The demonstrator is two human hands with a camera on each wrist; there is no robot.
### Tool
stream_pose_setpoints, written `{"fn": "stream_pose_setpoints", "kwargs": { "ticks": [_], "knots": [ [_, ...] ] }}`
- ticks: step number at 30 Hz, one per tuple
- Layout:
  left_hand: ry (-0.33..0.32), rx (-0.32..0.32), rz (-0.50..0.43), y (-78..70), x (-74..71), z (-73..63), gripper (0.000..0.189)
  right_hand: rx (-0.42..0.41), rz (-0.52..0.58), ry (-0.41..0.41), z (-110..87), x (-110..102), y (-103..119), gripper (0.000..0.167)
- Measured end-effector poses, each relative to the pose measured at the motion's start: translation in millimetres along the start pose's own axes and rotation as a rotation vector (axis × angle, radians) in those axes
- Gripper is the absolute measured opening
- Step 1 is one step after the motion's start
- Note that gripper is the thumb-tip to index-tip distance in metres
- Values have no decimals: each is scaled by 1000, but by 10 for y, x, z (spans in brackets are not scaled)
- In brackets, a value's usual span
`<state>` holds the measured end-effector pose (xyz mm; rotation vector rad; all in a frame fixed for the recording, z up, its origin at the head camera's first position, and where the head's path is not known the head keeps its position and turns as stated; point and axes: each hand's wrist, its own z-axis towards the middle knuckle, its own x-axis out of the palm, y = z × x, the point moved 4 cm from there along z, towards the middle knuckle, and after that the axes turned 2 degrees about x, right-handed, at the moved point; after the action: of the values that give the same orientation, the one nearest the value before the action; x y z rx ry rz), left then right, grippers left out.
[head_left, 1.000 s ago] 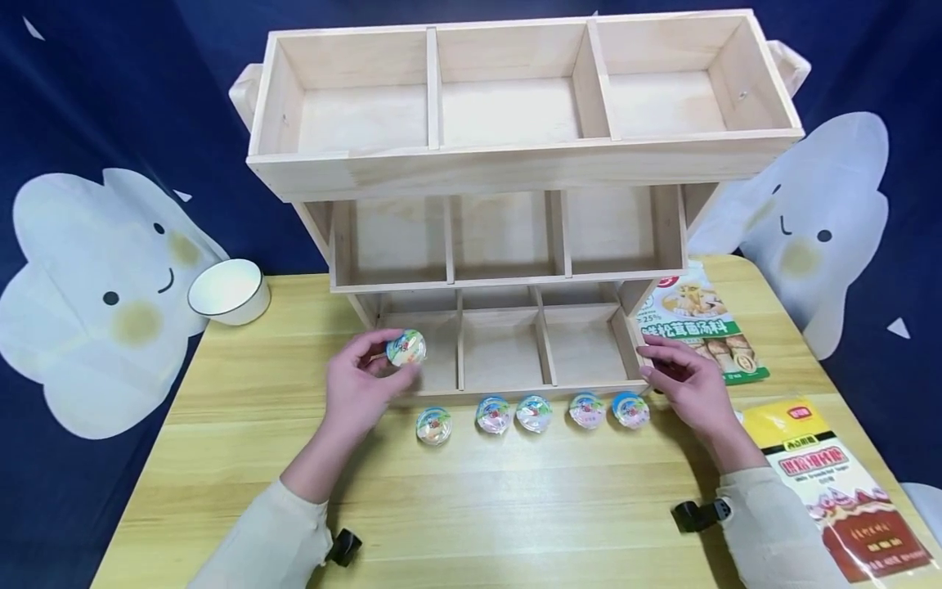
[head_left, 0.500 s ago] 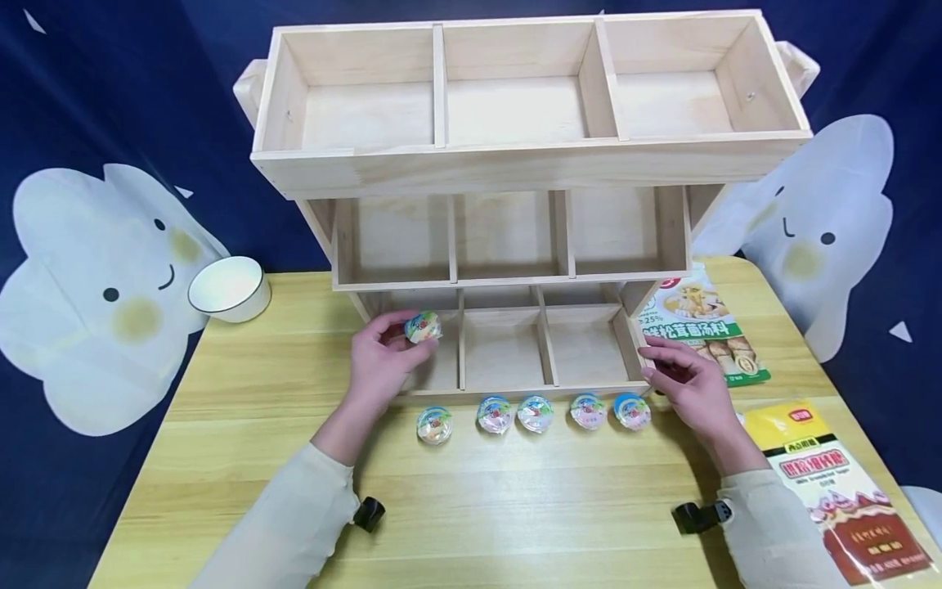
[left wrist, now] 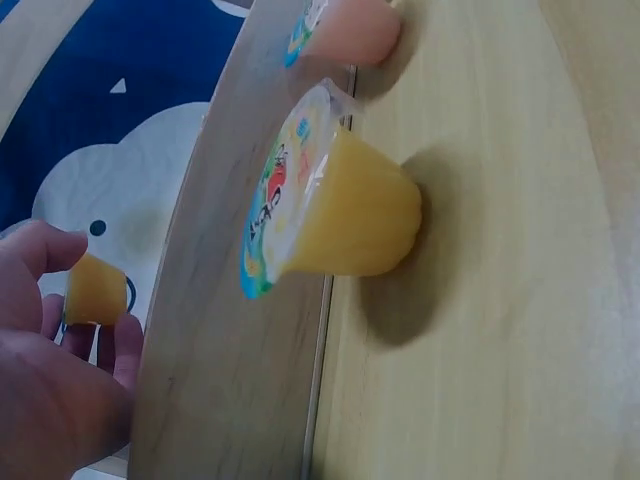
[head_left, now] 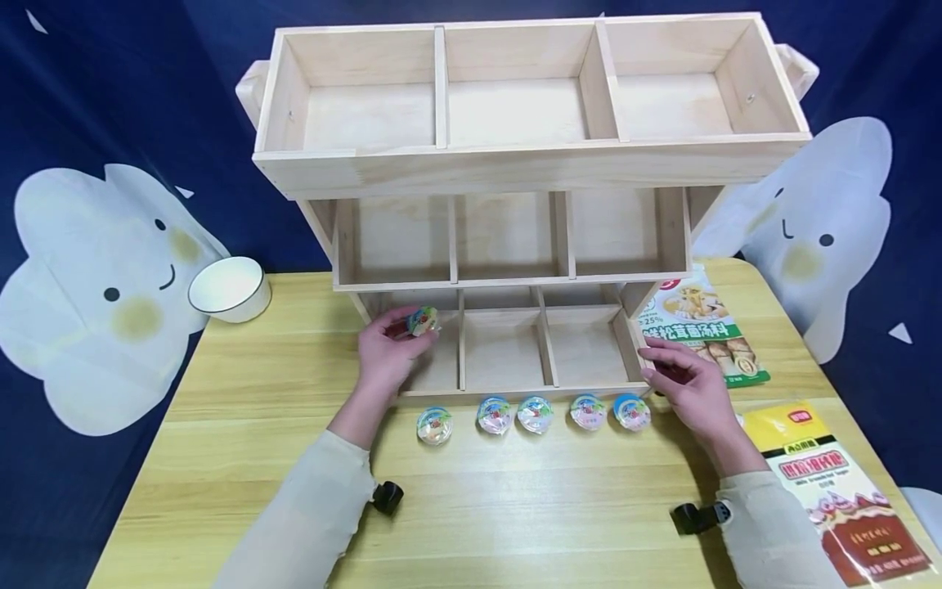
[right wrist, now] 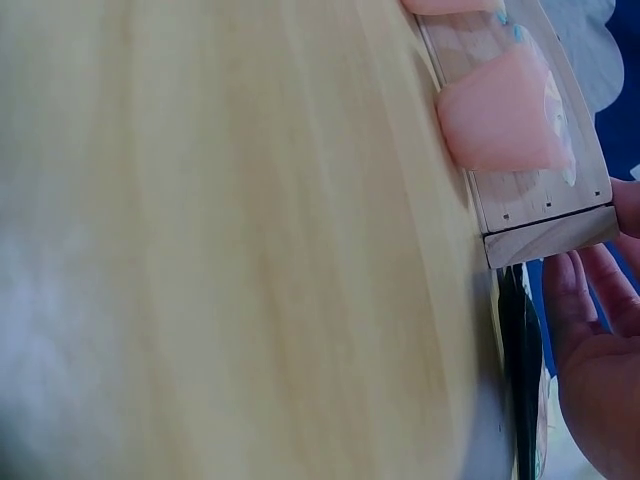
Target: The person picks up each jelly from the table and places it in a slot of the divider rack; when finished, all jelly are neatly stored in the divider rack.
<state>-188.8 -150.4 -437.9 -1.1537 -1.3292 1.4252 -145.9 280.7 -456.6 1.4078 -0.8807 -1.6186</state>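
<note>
My left hand (head_left: 386, 350) pinches a yellow jelly cup (head_left: 423, 321) between thumb and fingers, over the left compartment of the bottom tier of the wooden shelf (head_left: 471, 398). In the left wrist view its yellow side (left wrist: 97, 290) shows between the fingertips. On the table along the shelf's front stand several more jelly cups: a yellow one (head_left: 434, 426) at the left, pinkish ones such as this cup (head_left: 630, 411) towards the right. My right hand (head_left: 688, 380) holds the right side wall of the bottom tier, some fingertips against its outer face (right wrist: 550, 238).
Two upper tiers of the shelf, each split in three, rise above the bottom one. A white bowl (head_left: 230, 290) stands back left. A green and white food pouch (head_left: 699, 327) lies right of the shelf, a yellow and red pouch (head_left: 835, 491) nearer me.
My left hand has carried the jelly cup rightwards and further back, from the shelf's left edge to over the left compartment. The right hand and the cups on the table have stayed put.
</note>
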Motion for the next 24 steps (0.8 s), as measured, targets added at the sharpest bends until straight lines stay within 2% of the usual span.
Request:
{"fn": "stream_pose_setpoints", "kwargs": {
  "ticks": [6, 11, 24],
  "knots": [
    [7, -7, 8, 63, 36, 46, 50, -5, -6, 3, 7, -1, -10, 27],
    [45, -9, 13, 116, 66, 78, 48, -3, -6, 8, 9, -6, -11, 28],
    [146, -98, 118, 249, 101, 178, 52, 7, 3, 13, 6, -5, -9, 30]
  ]
}}
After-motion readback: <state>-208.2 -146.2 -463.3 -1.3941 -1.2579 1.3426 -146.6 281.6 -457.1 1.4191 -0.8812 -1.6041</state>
